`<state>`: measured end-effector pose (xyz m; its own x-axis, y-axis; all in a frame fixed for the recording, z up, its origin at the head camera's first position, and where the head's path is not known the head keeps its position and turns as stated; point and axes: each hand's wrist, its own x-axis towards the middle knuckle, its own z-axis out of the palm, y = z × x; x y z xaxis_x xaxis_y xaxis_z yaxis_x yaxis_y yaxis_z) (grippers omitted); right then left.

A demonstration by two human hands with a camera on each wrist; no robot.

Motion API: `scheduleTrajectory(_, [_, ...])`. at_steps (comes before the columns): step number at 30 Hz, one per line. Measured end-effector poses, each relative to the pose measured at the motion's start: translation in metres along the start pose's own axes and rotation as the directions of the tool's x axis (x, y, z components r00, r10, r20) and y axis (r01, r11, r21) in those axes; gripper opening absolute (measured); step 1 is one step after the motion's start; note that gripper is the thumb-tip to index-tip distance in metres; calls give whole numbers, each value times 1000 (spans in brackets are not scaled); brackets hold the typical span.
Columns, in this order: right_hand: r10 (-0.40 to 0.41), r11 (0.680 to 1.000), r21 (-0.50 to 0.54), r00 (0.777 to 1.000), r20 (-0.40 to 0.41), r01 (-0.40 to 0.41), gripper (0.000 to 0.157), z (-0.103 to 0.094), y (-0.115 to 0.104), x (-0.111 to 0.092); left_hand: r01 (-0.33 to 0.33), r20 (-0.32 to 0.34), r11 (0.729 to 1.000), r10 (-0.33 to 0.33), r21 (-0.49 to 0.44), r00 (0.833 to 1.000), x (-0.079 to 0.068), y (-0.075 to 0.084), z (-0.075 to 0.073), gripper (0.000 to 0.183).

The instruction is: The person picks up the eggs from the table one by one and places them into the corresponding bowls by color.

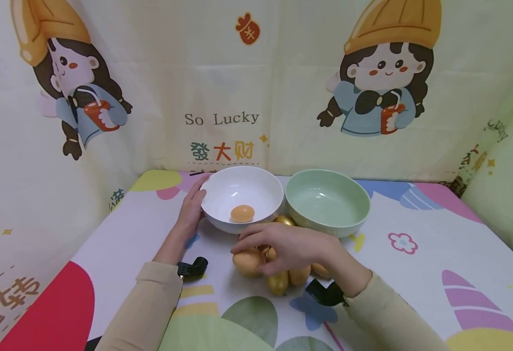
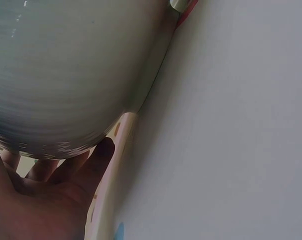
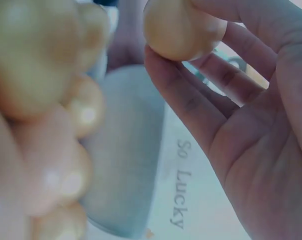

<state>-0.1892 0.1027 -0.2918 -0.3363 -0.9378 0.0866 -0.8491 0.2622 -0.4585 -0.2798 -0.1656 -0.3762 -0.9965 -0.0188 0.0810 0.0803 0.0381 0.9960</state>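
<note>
My left hand (image 1: 190, 209) rests against the left side of a white bowl (image 1: 214, 187), its fingers along the outer wall. In the left wrist view the fingers (image 2: 93, 167) touch the curved bowl wall (image 2: 66, 75). One brown egg (image 1: 242, 213) lies inside the white bowl. In front of the bowls, my right hand (image 1: 293, 246) pinches another brown egg (image 1: 248, 262) between thumb and fingers; the right wrist view shows this egg (image 3: 181, 30) at the fingertips. Beside and beneath that hand lie several brown and golden eggs, partly hidden, including a golden egg (image 1: 278, 282).
A green bowl (image 1: 326, 224) stands just right of the white one. Both sit on a patterned tabletop (image 1: 414, 273). Printed cloth (image 1: 300, 87) hangs behind and on both sides. Each wrist wears a small black camera, one at the left wrist (image 1: 193, 268).
</note>
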Motion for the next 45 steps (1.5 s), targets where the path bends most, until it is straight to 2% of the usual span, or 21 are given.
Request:
scheduleTrajectory(7, [52, 996, 82, 993, -108, -43, 49, -31, 10, 8, -18, -1, 1000, 18, 2, 1000, 0, 1, -2, 54])
scheduleTrajectory(10, [93, 990, 114, 988, -122, -79, 51, -39, 14, 13, -27, 3, 1000, 27, 6, 1000, 0, 2, -3, 54])
scheduleTrajectory(17, [87, 992, 100, 987, -136, -73, 50, -46, 27, 26, -21, 4, 1000, 21, -2, 1000, -1, 0, -3, 54])
scheduleTrajectory(27, [136, 985, 126, 976, -167, -115, 46, -48, 51, 33, -19, -3, 1000, 19, 7, 1000, 0, -1, -1, 53])
scheduleTrajectory(34, [183, 978, 131, 972, -145, -165, 46, -47, 60, 39, -17, -9, 1000, 17, 5, 1000, -1, -1, -2, 54])
scheduleTrajectory(45, [276, 957, 104, 960, -37, -271, 47, -37, 70, 55, -17, -13, 1000, 18, 13, 1000, -1, -1, -1, 53])
